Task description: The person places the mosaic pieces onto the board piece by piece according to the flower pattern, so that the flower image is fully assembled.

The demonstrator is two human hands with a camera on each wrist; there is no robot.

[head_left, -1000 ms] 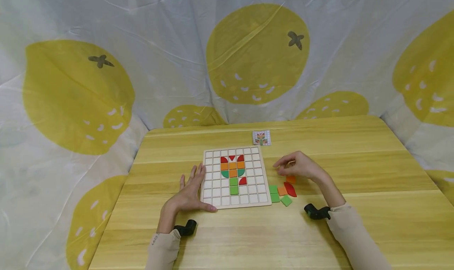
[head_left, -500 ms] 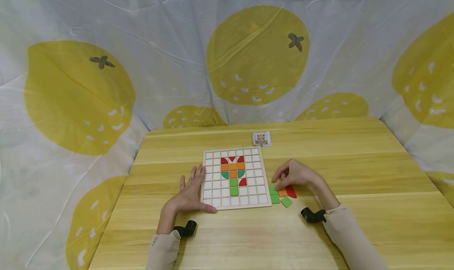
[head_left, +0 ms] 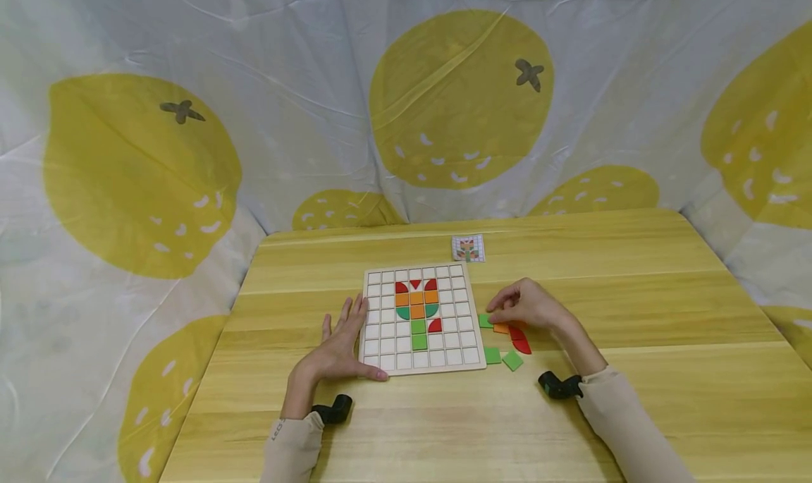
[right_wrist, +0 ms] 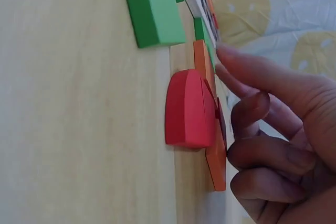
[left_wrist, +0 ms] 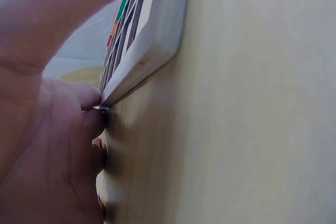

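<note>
My left hand [head_left: 335, 355] rests spread at the wooden grid board [head_left: 382, 343], fingers along its left side and thumb at the near left corner. On the board lies a flower of red, orange, teal and green tiles, with a red quarter-circle [head_left: 435, 325] right of the green stem. My right hand [head_left: 531, 305] is bent over loose tiles right of the board. Its thumb and index tips meet at a green square tile [head_left: 484, 321]; whether they pinch it is unclear. Touching that tile is an orange tile [head_left: 500, 328]. Red pieces [right_wrist: 189, 108] lie under the palm.
Two more green squares [head_left: 512, 361] lie near the board's lower right corner. Behind the board stands a small picture card [head_left: 468, 248] with a flower pattern. A lemon-print cloth [head_left: 462, 95] hangs at the back of the wooden table [head_left: 444, 433].
My right hand came toward me over the loose tiles, then shifted slightly away. A green and an orange tile slid away from me along the board's right side. My left hand stayed put.
</note>
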